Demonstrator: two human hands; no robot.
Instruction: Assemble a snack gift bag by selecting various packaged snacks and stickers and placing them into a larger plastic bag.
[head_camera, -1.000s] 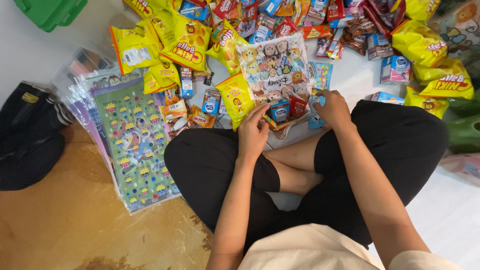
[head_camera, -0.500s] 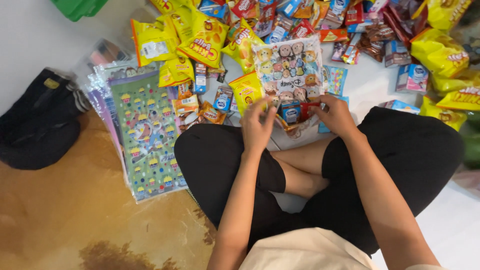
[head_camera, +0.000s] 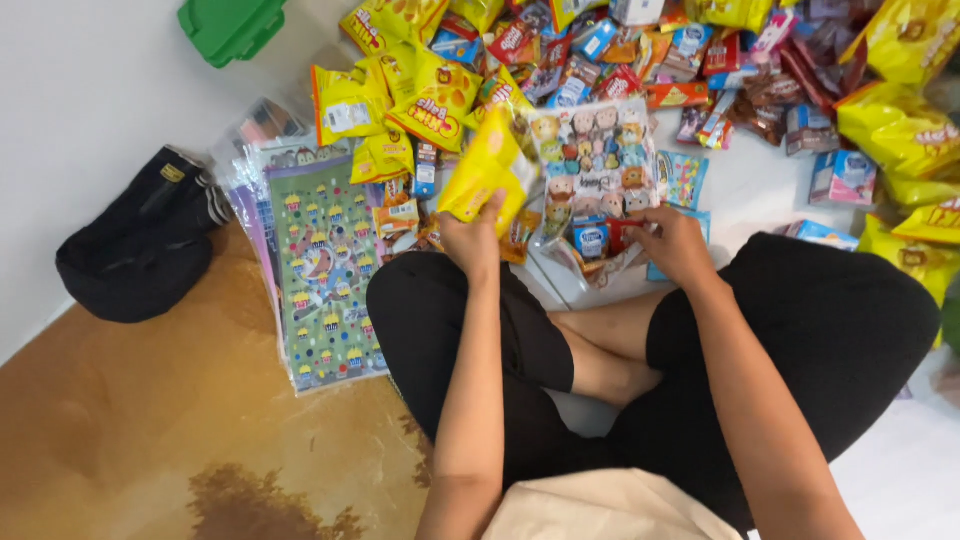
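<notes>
Yellow snack packets (head_camera: 905, 40) and small coloured cartons lie heaped across the white floor (head_camera: 70, 90) at the top and right of the view, packed edge to edge. Brown floor (head_camera: 150, 430) at lower left is the largest open area. A stack of patterned gift bags (head_camera: 325, 270) lies flat left of the person's crossed legs, with a black bag (head_camera: 140, 240) just beyond it and a green bin (head_camera: 232, 25) at the top edge.

A clear printed gift bag (head_camera: 595, 165) lies directly ahead of the knees, mouth toward the person, with small cartons visible inside. The right hand (head_camera: 675, 245) is closed on the mouth edge of this bag. The left hand (head_camera: 472, 235) is closed around the lower end of a yellow snack packet (head_camera: 490, 165), holding it raised and tilted just left of the bag, overlapping its left edge.
</notes>
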